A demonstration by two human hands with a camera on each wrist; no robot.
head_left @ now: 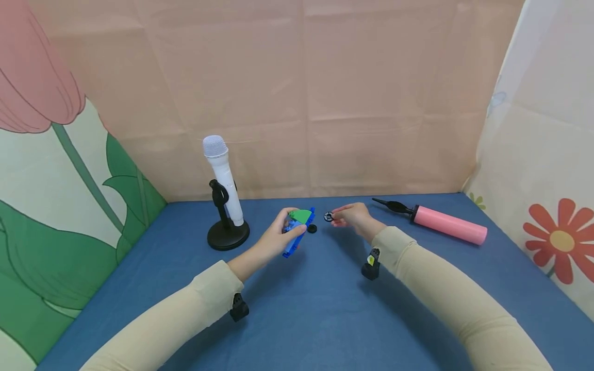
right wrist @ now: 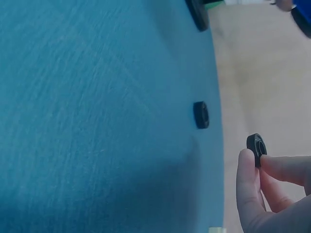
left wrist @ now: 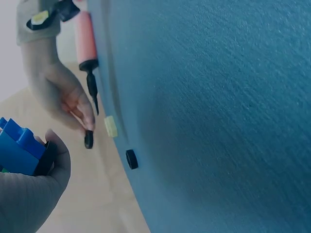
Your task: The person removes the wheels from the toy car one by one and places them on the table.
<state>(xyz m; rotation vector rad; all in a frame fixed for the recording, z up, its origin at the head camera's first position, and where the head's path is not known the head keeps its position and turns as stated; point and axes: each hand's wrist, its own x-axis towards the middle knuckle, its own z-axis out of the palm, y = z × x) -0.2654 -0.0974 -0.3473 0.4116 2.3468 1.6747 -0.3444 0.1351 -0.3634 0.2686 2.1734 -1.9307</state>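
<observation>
My left hand (head_left: 277,233) grips a blue and green plastic toy (head_left: 300,216), with the thumb across its near side. In the left wrist view the toy (left wrist: 18,151) shows blue studded blocks and a black part by the fingers. To its right, my right hand (head_left: 356,216) pinches a small black wheel (right wrist: 251,143) between thumb and fingertips, held above the table. A second black wheel (head_left: 312,229) lies on the blue cloth between the two hands, close to the toy.
A white microphone (head_left: 224,178) leans in a black stand (head_left: 228,236) at the back left. At the back right lies a pink hand pump (head_left: 449,224) with a black nozzle. A small pale yellow block (left wrist: 111,126) sits near the table's far edge, beside the loose wheel.
</observation>
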